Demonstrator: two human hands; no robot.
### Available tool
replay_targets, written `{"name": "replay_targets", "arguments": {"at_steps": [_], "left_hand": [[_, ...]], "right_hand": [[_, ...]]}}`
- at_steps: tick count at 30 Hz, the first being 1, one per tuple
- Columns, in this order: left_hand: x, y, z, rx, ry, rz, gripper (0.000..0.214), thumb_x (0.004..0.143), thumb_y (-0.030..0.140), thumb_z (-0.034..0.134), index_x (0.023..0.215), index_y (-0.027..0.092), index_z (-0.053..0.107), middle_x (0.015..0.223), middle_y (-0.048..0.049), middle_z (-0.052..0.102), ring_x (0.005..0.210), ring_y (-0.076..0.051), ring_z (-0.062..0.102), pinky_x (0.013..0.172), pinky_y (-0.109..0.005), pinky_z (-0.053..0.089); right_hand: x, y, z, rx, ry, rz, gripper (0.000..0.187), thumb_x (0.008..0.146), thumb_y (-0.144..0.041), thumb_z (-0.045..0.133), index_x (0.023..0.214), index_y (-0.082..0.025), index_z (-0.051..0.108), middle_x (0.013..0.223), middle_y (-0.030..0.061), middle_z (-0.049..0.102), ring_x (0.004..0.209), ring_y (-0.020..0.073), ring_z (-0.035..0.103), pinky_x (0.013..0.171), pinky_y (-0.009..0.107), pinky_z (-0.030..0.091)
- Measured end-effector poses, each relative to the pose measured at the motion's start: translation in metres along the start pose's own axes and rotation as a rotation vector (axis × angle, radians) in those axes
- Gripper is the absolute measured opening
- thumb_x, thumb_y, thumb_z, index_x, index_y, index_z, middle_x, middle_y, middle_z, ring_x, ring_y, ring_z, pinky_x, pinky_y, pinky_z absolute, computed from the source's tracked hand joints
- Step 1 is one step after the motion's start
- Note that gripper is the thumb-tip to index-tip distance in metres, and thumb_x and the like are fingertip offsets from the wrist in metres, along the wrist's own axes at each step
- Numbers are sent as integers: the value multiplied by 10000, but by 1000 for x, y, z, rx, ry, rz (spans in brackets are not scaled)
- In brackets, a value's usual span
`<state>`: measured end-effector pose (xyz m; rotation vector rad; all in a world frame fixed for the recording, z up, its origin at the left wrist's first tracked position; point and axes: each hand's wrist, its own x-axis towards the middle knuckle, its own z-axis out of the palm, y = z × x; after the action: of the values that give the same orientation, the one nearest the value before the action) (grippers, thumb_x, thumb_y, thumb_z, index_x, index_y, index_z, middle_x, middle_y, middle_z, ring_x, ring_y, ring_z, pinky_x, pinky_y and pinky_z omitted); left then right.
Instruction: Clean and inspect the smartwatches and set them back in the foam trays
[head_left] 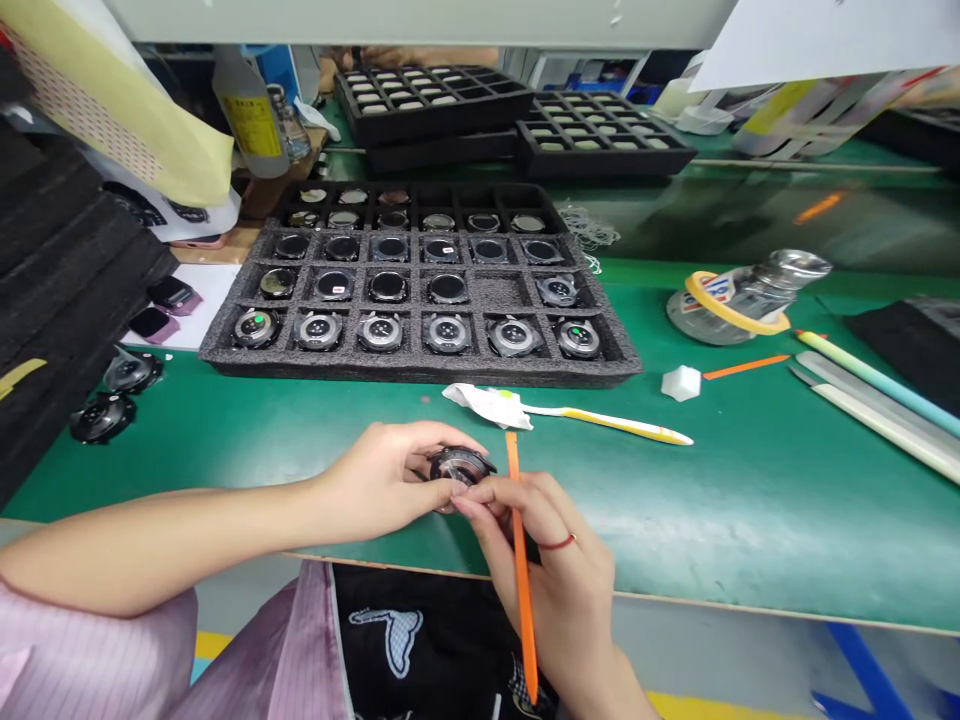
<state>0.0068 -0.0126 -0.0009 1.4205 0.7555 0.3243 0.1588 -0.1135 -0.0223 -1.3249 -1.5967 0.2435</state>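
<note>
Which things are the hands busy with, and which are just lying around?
In use:
- left hand, gripping the round watch case
- right hand, holding the orange stick

Lying about:
- foam tray of watches
- yellow-handled tool
- white cube
- glass jar

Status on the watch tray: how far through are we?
Hard to call. Looks done: the foam tray holds watch bodies in nearly every pocket, front row back-side up. In hand: left hand and right hand pinch one watch body; the right also holds an orange stick. Left: one empty pocket in the tray, plus two loose watch bodies at the left of the green table.
</note>
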Motion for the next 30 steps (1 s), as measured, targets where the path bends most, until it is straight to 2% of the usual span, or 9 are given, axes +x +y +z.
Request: {"name": "replay_targets", "arguments": {"at_steps": [3, 6, 10, 12, 14, 16, 22, 25, 30], "left_hand": [[1, 6, -3, -76, -41, -58, 333, 834, 105, 661, 1160, 174, 669, 1052, -38, 738, 893, -145, 720, 826, -284, 590], [2, 9, -4, -217, -66, -127, 259, 866, 175, 682, 1125, 163, 671, 968, -24, 724, 843, -134, 719, 805, -283, 611], [5, 4, -2, -266, 10, -161, 189, 863, 220, 738, 1032, 157, 682, 881, -5, 713, 750, -110, 700, 726, -255, 619], [6, 2, -1, -286, 37, -177, 181, 863, 187, 734, 1035, 156, 686, 910, -13, 724, 786, -118, 712, 732, -261, 628], [7, 1, -1, -301, 47, -190, 191, 860, 178, 740, 1043, 149, 692, 929, -23, 731, 822, -130, 720, 744, -274, 639], [8, 1, -1, -306, 46, -196, 210, 856, 175, 747, 1057, 141, 694, 939, -31, 737, 824, -131, 720, 740, -273, 643], [7, 2, -2, -295, 41, -192, 215, 882, 145, 698, 1096, 140, 691, 951, -31, 739, 826, -117, 715, 742, -255, 645], [6, 1, -1, -273, 32, -183, 223, 882, 142, 679, 1105, 144, 683, 949, -28, 731, 806, -113, 706, 744, -264, 646], [4, 1, -2, -164, 68, -89, 210, 864, 189, 670, 1070, 149, 652, 931, -25, 700, 847, -138, 694, 789, -311, 653]], "right_hand": [[-3, 3, -3, -6, -9, -4, 279, 895, -8, 644, 1077, -219, 642, 845, 9, 642, 681, 110, 645, 601, 215, 525], [-8, 6, -7, -58, -43, -20, 316, 907, -10, 619, 1128, -229, 674, 840, 11, 643, 670, 113, 642, 598, 226, 518], [-15, 9, -11, -48, -91, -12, 335, 943, -67, 608, 1204, -261, 688, 880, 20, 647, 702, 115, 628, 618, 239, 516], [-17, 12, -15, 20, -42, 32, 275, 1003, -174, 559, 1206, -274, 717, 891, 24, 618, 718, 119, 610, 617, 248, 508], [-16, 14, -20, 76, 39, 90, 310, 1056, -275, 465, 1177, -287, 751, 884, 27, 586, 725, 127, 590, 622, 263, 506], [-15, 17, -25, 100, 80, 144, 344, 1071, -286, 429, 1163, -302, 759, 872, 22, 600, 733, 129, 594, 649, 269, 517], [-7, 21, -28, 148, 151, 306, 135, 954, -211, 672, 1043, -296, 728, 867, -33, 732, 712, 89, 680, 672, 192, 552], [2, 27, -31, 111, 141, 320, 97, 966, -256, 657, 1019, -292, 730, 900, -26, 760, 733, 97, 714, 709, 211, 566], [25, 47, -54, -107, 235, 311, 246, 1014, -392, 557, 1057, -257, 758, 976, 34, 787, 814, 160, 737, 849, 345, 554]]}}
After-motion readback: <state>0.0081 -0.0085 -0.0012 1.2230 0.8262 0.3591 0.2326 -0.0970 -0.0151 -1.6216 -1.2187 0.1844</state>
